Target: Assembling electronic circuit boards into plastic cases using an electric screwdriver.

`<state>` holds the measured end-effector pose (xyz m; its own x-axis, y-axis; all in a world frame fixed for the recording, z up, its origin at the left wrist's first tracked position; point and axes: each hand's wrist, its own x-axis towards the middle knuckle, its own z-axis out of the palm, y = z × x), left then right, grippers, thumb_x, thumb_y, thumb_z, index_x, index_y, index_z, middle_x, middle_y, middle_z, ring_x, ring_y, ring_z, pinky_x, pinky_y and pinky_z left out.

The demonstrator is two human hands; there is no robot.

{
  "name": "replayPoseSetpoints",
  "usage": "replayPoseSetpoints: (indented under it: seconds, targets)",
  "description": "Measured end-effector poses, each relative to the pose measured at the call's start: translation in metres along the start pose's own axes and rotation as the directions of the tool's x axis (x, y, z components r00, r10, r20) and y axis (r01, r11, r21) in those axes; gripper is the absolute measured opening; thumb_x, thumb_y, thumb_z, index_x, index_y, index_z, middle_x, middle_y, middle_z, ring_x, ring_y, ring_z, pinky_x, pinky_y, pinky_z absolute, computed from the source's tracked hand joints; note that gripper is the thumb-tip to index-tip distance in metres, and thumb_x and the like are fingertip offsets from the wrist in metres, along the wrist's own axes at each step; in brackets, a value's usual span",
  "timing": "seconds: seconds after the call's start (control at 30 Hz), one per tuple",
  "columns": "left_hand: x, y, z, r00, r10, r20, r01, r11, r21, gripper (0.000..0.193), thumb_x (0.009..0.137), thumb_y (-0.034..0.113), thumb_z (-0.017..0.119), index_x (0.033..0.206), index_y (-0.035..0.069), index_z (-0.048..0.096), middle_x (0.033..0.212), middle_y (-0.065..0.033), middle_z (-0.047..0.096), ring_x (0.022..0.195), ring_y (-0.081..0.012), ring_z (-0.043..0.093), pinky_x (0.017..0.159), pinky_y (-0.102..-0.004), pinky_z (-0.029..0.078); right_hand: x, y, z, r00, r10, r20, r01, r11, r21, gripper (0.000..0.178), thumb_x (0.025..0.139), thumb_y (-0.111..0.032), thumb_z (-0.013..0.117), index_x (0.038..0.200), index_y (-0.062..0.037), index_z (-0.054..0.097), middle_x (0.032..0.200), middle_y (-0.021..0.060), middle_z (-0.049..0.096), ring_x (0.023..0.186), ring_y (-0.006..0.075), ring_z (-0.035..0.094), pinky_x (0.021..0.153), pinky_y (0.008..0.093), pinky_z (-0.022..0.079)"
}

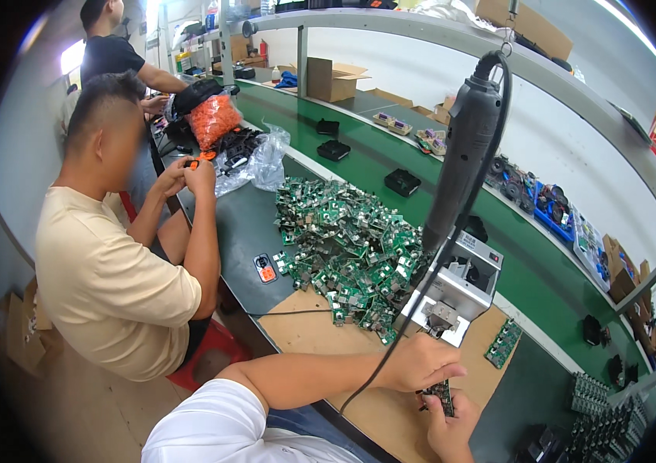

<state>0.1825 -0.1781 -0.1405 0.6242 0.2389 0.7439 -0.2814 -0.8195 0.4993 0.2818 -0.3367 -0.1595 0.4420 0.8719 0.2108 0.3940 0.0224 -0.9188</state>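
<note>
Low in front of me, over the brown board, a small dark green circuit board (441, 396) is between my two hands. My right hand (455, 427) grips its lower side, the thumb lying along it. From above, my left hand (423, 363) bends over the board with fingers closed at its upper edge; the fingertips are partly hidden. Just beyond my hands stands a silver bench machine (463, 285). A big heap of green circuit boards (351, 239) spreads to the left of it, and one longer board (504, 343) lies to its right.
A dark electric screwdriver (467, 131) hangs on a cable above the machine. The green conveyor (374, 166) carries several black housings. At left a seated co-worker (112, 255) handles a small orange-and-black part. Stacked boards (606, 420) stand at lower right.
</note>
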Motion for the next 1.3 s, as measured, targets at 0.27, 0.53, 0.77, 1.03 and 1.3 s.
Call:
replayPoseSetpoints:
  seconds: [0.27, 0.53, 0.77, 1.03, 1.3]
  targets:
    - [0.005, -0.012, -0.031, 0.933, -0.096, 0.347, 0.251, 0.863, -0.438, 0.035, 0.093, 0.032, 0.052, 0.07, 0.006, 0.058, 0.061, -0.0119, 0.059, 0.058, -0.0313, 0.059, 0.053, -0.0356, 0.045, 0.005, -0.003, -0.019, 0.965, -0.229, 0.126, 0.243, 0.963, -0.117, 0.007, 0.077, -0.005, 0.071, 0.075, -0.0012, 0.066, 0.075, 0.0108, 0.069, 0.065, 0.0189, 0.066, 0.06, 0.0277, 0.051]
    - [0.019, -0.042, -0.07, 0.907, -0.08, -0.414, 0.344, 0.709, 0.616, 0.044, 0.085, 0.05, 0.058, 0.084, 0.006, 0.053, 0.085, -0.0096, 0.054, 0.081, -0.0313, 0.054, 0.072, -0.0411, 0.042, 0.012, -0.001, -0.009, 0.97, 0.226, 0.091, -0.24, 0.821, 0.518, 0.015, 0.093, -0.007, 0.055, 0.104, 0.0019, 0.05, 0.094, 0.0102, 0.061, 0.081, 0.017, 0.064, 0.072, 0.0338, 0.057]
    - [0.01, 0.002, -0.045, 0.903, -0.162, -0.399, 0.356, 0.801, 0.481, 0.04, 0.076, 0.033, 0.073, 0.095, 0.003, 0.054, 0.082, -0.009, 0.054, 0.081, -0.0287, 0.055, 0.076, -0.0408, 0.043, 0.01, 0.006, 0.005, 0.988, 0.155, -0.002, -0.126, 0.81, 0.573, 0.021, 0.089, 0.001, 0.058, 0.101, -0.0019, 0.042, 0.095, 0.0108, 0.06, 0.08, 0.0158, 0.062, 0.071, 0.0336, 0.057]
    - [-0.002, 0.016, 0.007, 0.971, -0.17, 0.168, 0.177, 0.984, -0.028, 0.031, 0.091, 0.031, 0.056, 0.078, 0.004, 0.048, 0.069, -0.0154, 0.054, 0.063, -0.0379, 0.056, 0.055, -0.0447, 0.042, 0.007, -0.002, 0.006, 0.998, -0.021, -0.056, 0.025, 0.997, 0.072, 0.023, 0.085, -0.009, 0.066, 0.094, -0.0031, 0.046, 0.085, 0.008, 0.06, 0.066, 0.0133, 0.057, 0.06, 0.0242, 0.047]
    - [-0.001, 0.008, 0.001, 0.928, -0.058, 0.368, 0.261, 0.807, -0.53, 0.036, 0.098, 0.03, 0.046, 0.076, 0.003, 0.052, 0.055, -0.0127, 0.049, 0.048, -0.0288, 0.046, 0.051, -0.0368, 0.039, 0.007, -0.01, -0.022, 0.865, -0.261, 0.429, 0.413, 0.856, -0.311, 0.014, 0.08, -0.015, 0.063, 0.084, -0.0011, 0.064, 0.072, 0.0123, 0.062, 0.063, 0.0247, 0.061, 0.057, 0.0351, 0.047]
